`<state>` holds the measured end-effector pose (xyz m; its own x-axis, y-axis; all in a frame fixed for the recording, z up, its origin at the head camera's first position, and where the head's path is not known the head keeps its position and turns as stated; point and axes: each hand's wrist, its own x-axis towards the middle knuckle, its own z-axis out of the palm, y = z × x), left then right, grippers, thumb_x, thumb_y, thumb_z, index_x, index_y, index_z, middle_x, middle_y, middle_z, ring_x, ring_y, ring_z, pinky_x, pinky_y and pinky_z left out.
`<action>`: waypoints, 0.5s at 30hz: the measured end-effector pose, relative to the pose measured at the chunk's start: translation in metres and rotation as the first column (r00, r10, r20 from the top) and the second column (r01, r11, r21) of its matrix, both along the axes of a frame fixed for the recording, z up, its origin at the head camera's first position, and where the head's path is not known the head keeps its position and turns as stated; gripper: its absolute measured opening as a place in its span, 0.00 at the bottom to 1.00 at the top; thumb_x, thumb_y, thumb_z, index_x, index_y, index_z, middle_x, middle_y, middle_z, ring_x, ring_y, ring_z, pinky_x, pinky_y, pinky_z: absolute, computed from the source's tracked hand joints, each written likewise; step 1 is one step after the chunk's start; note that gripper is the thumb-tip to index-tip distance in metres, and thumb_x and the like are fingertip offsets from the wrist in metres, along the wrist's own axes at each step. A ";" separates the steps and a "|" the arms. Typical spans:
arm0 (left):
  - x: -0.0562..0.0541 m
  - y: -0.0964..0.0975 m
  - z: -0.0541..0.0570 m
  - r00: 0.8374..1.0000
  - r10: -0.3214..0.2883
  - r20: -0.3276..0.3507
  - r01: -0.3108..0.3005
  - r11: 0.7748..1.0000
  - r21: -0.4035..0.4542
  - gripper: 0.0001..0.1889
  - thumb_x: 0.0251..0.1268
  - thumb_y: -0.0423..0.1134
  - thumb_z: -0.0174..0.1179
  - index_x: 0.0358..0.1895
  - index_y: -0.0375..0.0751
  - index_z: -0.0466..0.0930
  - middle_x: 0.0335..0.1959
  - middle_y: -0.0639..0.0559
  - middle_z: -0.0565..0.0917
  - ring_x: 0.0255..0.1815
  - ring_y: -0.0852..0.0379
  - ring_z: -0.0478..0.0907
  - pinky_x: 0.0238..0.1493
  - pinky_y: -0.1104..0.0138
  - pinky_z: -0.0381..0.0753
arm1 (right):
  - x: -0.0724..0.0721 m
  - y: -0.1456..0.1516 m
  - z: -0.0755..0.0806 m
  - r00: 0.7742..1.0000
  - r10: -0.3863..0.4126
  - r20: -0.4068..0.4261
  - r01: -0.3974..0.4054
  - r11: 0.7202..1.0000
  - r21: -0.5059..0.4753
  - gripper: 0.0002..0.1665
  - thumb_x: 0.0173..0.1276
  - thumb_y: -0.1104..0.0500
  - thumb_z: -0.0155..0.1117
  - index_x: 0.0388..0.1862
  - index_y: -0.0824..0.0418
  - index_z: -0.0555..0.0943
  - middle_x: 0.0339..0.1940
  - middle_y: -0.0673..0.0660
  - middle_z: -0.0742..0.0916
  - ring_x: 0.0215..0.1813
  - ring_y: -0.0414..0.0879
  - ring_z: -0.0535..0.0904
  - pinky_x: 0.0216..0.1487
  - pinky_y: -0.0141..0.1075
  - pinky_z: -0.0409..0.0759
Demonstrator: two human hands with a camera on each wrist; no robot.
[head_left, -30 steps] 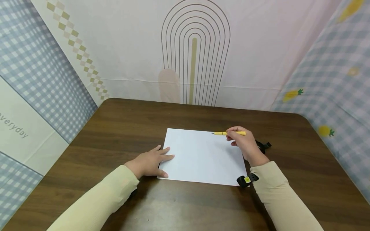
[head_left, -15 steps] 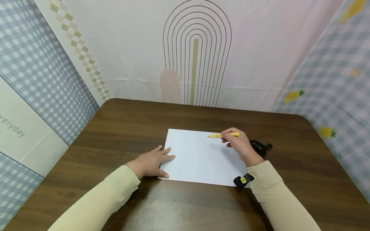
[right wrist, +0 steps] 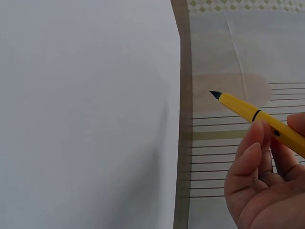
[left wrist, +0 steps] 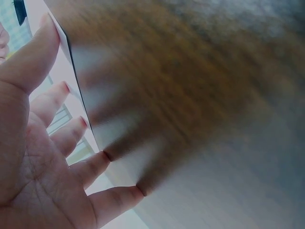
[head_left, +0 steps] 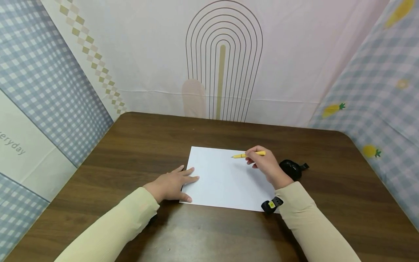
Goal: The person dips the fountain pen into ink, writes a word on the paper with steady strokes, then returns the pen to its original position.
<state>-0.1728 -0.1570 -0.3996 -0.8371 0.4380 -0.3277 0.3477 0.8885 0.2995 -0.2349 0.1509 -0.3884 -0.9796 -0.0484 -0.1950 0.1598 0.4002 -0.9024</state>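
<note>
A yellow pen (head_left: pixel 241 155) is being pinched by the right hand (head_left: pixel 266 163) above a white sheet (head_left: pixel 226 185) on the table (head_left: pixel 147 142), near the sheet's far edge; its left edge is being touched by the spread left hand (head_left: pixel 168 185). No marks are being shown; pen work seems unstarted.

You wear a long pale-cream cloth left sleeve (head_left: pixel 111 225), ending just behind your bare left hand (head_left: pixel 168 185); matching right sleeve (head_left: pixel 314 218). Behind your right hand (head_left: pixel 266 163): small black strapped wrist unit (head_left: pixel 266 207), yellow-green patch (head_left: pixel 271 204). Dark, mostly hidden piece (head_left: pixel 153 218) under left sleeve.
</note>
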 end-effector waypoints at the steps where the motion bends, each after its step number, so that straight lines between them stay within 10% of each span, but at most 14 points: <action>1: 0.000 0.000 0.000 1.000 0.000 0.001 0.000 1.000 0.001 0.39 0.54 0.56 0.68 0.72 0.58 0.66 0.77 0.54 0.55 0.78 0.42 0.45 0.64 0.38 0.61 | 0.000 -0.001 0.000 1.000 0.003 0.000 -0.003 1.000 -0.002 0.16 0.72 0.54 0.54 0.48 0.65 0.78 0.40 0.58 0.83 0.40 0.47 0.79 0.40 0.33 0.76; 15: 0.000 0.000 0.001 1.000 -0.010 -0.009 0.010 1.000 0.004 0.39 0.54 0.55 0.68 0.71 0.56 0.67 0.77 0.53 0.56 0.77 0.41 0.46 0.64 0.38 0.61 | -0.001 -0.012 -0.001 0.998 0.057 -0.009 -0.057 0.998 0.004 0.14 0.71 0.58 0.55 0.50 0.65 0.77 0.41 0.58 0.85 0.40 0.45 0.81 0.42 0.35 0.76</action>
<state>-0.1725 -0.1569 -0.3989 -0.8354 0.4479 -0.3184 0.3596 0.8837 0.2996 -0.2355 0.1393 -0.3893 -0.9770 -0.1038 -0.1864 0.1285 0.4116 -0.9023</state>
